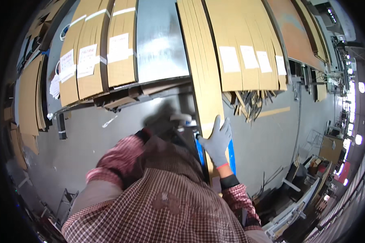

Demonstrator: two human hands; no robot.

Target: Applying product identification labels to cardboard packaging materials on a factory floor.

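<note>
Right hand [218, 141], grey glove, lies flat with fingers spread on the near end of a long cardboard carton [205, 81]; palm pressing, not gripping. The carton runs from centre frame away to the far side, blue strip [231, 152] along its near right edge. Left hand is hidden behind the checked sleeve [117, 162], so its state can't be told. More labelled cartons [89, 60] are stacked far left, beside a metal sheet [158, 40]. To steady it well: keep the palm flat and centred, fingers off the edges, push along the carton's length.
</note>
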